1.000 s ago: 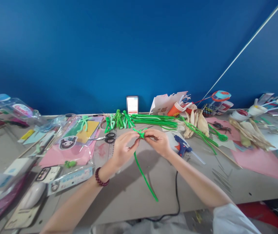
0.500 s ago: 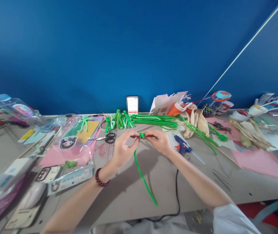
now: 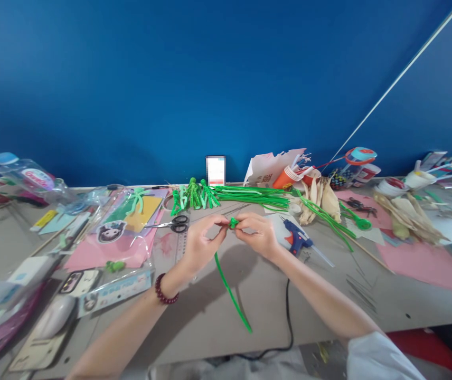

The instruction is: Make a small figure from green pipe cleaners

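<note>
1. The little green bundle (image 3: 233, 222) looks different now. A moment ago its short arms stuck out like a star. Now it looks smaller and more bunched up, and it is a tiny bit farther to the right.
2. The loose end of the long green strip (image 3: 231, 290) has swung a little to the left.
3. That likely means the fingers are turning or squeezing the bundle, so the shaping seems to be going on bit by bit.
4. The fingers of the left hand (image 3: 204, 237) are pinched together at the tips, on the bundle's left side. The fingers of the right hand (image 3: 260, 235) pinch its right side.
5. The bundle is in the air between both hands, over the worktop (image 3: 194, 327), in front of the pile of green strips (image 3: 250, 195).
6. It is bright green, lumpy and seems fuzzy. The fingers cover some of it. The strip is long, thin and gently curved. The left hand hides its top, so nobody can tell if it joins the bundle.
</note>
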Demonstrator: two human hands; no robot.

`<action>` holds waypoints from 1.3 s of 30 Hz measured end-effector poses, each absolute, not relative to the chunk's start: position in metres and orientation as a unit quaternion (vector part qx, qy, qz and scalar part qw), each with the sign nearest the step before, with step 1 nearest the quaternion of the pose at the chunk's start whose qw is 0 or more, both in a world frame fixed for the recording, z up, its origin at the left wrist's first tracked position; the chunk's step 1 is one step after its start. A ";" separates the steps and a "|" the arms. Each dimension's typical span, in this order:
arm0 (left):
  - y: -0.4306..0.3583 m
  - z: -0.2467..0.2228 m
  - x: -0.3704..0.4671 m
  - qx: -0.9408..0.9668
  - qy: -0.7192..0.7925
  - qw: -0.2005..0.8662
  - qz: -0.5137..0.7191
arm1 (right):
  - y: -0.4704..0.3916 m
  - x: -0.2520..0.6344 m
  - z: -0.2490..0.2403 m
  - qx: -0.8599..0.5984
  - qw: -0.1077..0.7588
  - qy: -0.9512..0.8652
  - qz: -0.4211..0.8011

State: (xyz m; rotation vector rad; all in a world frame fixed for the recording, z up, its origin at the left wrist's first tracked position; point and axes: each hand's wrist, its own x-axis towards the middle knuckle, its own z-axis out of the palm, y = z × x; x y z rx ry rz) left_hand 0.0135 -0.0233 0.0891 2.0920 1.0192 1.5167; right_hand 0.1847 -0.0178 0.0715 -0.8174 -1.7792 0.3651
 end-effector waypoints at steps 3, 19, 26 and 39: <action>-0.023 0.091 0.012 0.742 0.357 0.184 0.536 | -0.020 0.183 0.072 -0.351 0.540 -0.749 0.154; -0.009 0.094 0.000 0.782 0.308 0.250 0.481 | -0.009 0.190 0.086 -0.343 0.464 -0.607 0.546; -0.010 0.104 0.000 0.783 0.333 0.244 0.465 | -0.010 0.186 0.081 -0.367 0.450 -0.593 0.557; -0.011 0.097 0.004 0.750 0.370 0.290 0.465 | -0.010 0.183 0.082 -0.321 0.506 -0.520 0.608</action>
